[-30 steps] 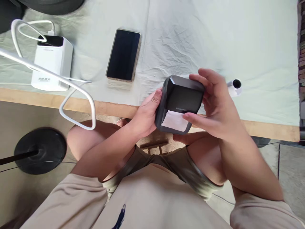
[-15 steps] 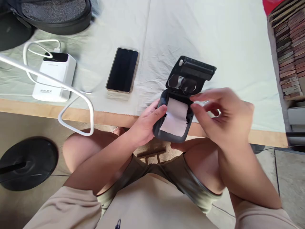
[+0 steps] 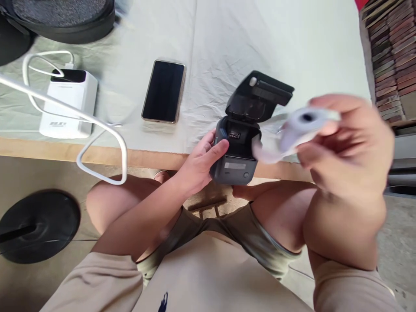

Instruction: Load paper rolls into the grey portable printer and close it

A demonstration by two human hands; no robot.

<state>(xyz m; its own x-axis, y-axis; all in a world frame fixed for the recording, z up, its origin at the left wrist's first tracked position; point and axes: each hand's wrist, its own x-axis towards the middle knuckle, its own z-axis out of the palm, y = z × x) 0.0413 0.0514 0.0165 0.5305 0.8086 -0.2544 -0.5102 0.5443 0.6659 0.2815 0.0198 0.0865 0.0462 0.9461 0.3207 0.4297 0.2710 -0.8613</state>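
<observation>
My left hand [image 3: 203, 162] is closed round the side of a small black label printer [image 3: 235, 171], its thumb lying on the edge of the bay. The printer's lid [image 3: 260, 97] stands raised, and a printed sticker shows inside the hollow bay. Up to the right, my right hand [image 3: 347, 147] pinches a small paper roll [image 3: 302, 125] with a dark hole at its core. A loose tail of paper, smeared by motion, curls from the roll toward the printer. Some of my right fingers are hidden behind the roll.
A smartphone [image 3: 164, 91] lies on the cloth-covered table [image 3: 221, 39]. Left of it stands a white power bank [image 3: 66, 106] with a looped white cable [image 3: 97, 175] hanging past the edge. A black case [image 3: 71, 26] sits at the far left corner. A round black base [image 3: 42, 229] is on the floor.
The paper roll has come out of the printer bay in my right hand, which has moved up and right. My left hand still holds the printer, whose front now shows more.
</observation>
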